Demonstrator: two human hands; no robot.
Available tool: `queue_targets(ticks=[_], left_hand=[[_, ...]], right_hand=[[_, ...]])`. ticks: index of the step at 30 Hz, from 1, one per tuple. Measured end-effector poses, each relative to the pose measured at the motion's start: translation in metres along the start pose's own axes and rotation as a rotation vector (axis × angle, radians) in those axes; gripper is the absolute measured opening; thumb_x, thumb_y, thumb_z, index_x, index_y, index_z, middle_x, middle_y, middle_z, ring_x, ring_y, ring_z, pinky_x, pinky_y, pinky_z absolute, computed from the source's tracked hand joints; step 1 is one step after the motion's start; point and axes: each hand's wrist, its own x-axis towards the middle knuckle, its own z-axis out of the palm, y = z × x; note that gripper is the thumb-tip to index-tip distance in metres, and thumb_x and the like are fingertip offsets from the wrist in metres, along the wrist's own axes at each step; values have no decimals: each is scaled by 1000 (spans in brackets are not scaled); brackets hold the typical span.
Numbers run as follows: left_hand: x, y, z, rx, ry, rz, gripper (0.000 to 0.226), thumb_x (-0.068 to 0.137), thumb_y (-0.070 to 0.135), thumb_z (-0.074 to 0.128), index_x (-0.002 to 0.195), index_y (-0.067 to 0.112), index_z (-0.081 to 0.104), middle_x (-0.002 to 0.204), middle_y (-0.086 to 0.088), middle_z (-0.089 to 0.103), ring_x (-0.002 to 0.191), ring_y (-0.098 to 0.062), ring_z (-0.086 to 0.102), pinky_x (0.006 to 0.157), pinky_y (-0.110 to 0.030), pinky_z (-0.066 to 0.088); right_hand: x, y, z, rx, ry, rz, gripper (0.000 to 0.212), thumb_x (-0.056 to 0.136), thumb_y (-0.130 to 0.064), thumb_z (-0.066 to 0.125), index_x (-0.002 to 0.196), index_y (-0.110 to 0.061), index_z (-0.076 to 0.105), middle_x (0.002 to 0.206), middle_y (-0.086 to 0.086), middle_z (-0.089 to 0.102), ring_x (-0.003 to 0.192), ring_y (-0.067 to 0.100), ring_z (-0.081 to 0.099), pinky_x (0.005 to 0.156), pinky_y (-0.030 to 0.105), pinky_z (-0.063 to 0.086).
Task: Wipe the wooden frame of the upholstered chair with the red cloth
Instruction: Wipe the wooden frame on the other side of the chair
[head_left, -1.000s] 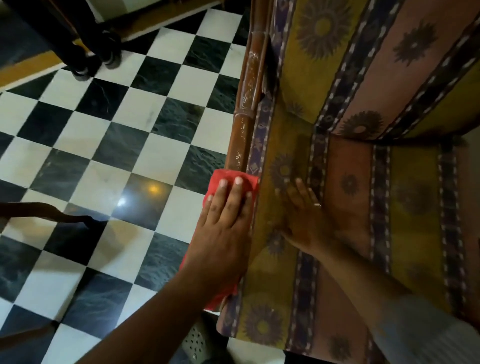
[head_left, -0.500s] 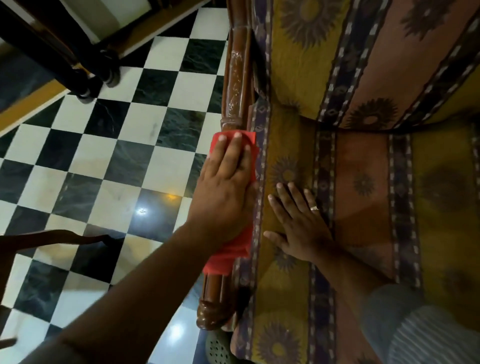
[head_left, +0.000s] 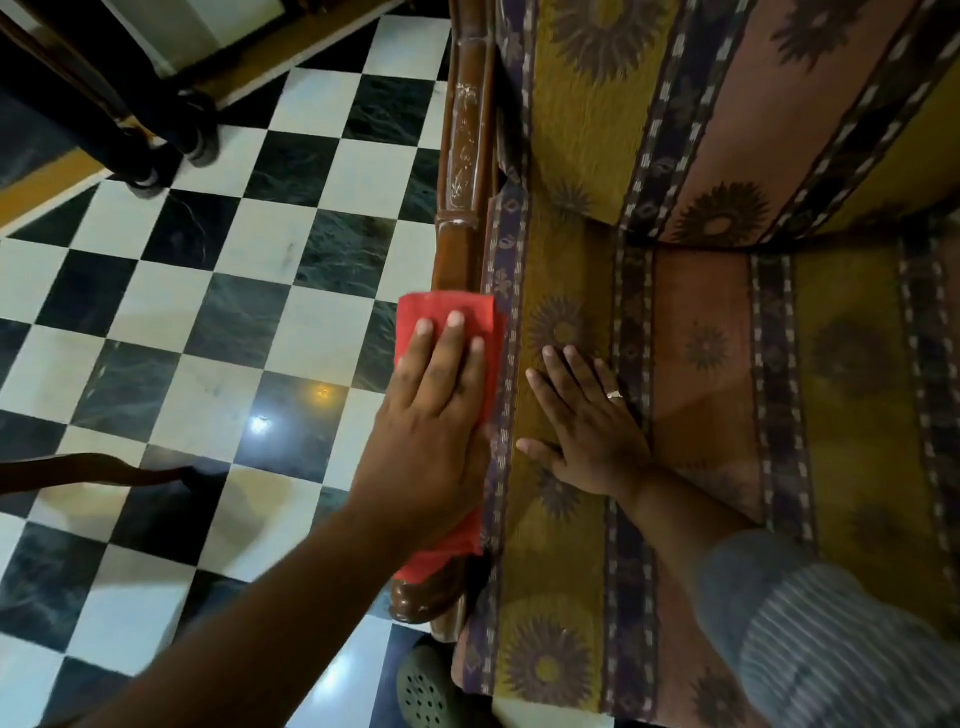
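The upholstered chair fills the right side, its striped seat cushion (head_left: 701, 322) patterned in yellow, rust and purple. Its carved dark wooden armrest (head_left: 465, 156) runs down the chair's left edge to a rounded front knob (head_left: 421, 597). A red cloth (head_left: 441, 312) lies over the middle of that armrest. My left hand (head_left: 436, 415) presses flat on the cloth, fingers pointing away from me. My right hand (head_left: 587, 421), with a ring on one finger, rests flat and spread on the seat cushion just right of the armrest, holding nothing.
A black-and-white checkered tile floor (head_left: 234, 312) lies to the left. Dark furniture legs (head_left: 171, 140) stand at the upper left. A thin dark curved piece (head_left: 104, 470) enters from the left edge. A perforated sandal (head_left: 426, 686) sits by the chair's front.
My left hand slid the cloth forward along the armrest, then a little back toward me. My right hand stayed flat on the seat. The view shifted, so the front knob now shows.
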Motion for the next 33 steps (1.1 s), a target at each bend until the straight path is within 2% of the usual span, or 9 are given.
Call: queue_targets(ticks=[3, 8, 13, 17, 21, 24, 27, 33], left_hand=[[-27, 2, 8, 24, 0, 31, 67, 98, 37, 37, 155, 8, 14, 165, -14, 4, 152, -33, -6, 119, -55, 12], [7, -1, -1, 113, -24, 71, 66, 98, 33, 39, 154, 5, 16, 164, -18, 8, 151, -38, 0, 117, -61, 20], [73, -10, -13, 164, -26, 12, 68, 101, 38, 31, 156, 10, 3, 166, -13, -4, 152, -32, -10, 123, -51, 6], [145, -18, -27, 206, -3, -15, 67, 104, 38, 30, 156, 8, 1, 165, -16, -7, 151, -35, -12, 123, -53, 4], [170, -22, -31, 217, 23, -16, 67, 104, 40, 29, 156, 10, 1, 166, -14, -6, 151, -33, -11, 124, -48, -1], [152, -17, -24, 192, 70, 13, 67, 103, 35, 32, 156, 7, 3, 165, -17, -4, 152, -34, -9, 124, -49, 0], [104, -13, -6, 122, 36, -30, 67, 103, 35, 33, 156, 10, 2, 166, -14, -6, 151, -31, -13, 123, -47, -4], [-7, 5, 5, 5, 62, -54, 69, 100, 40, 31, 156, 12, 3, 165, -11, -6, 152, -32, -10, 121, -57, 12]], right_hand=[[0, 0, 2, -1, 6, 1, 88, 92, -74, 31, 157, -17, 18, 167, 10, 9, 154, 30, 2, 121, 57, 14], [1, 1, 4, -17, 18, 2, 88, 92, -75, 30, 157, -16, 20, 167, 12, 12, 154, 32, 4, 121, 57, 15], [1, 1, 4, -40, -4, 2, 89, 92, -76, 26, 157, -16, 16, 167, 12, 9, 154, 31, 3, 122, 56, 12], [1, 3, 6, -42, -12, 3, 89, 92, -76, 25, 158, -17, 15, 168, 10, 7, 154, 30, 1, 122, 56, 11], [2, 2, 5, -38, -1, 4, 89, 92, -76, 23, 157, -17, 17, 168, 10, 7, 155, 29, 1, 123, 54, 9], [-3, 2, 5, -37, -35, 14, 89, 91, -77, 20, 158, -17, 15, 168, 9, 5, 155, 29, -2, 123, 54, 8], [-16, -2, 16, -16, -32, 9, 90, 91, -77, 21, 158, -17, 16, 168, 8, 5, 155, 28, -2, 123, 53, 7], [2, -4, 4, 55, 5, -37, 87, 92, -75, 27, 156, -16, 24, 167, 10, 13, 154, 30, 5, 122, 56, 12]])
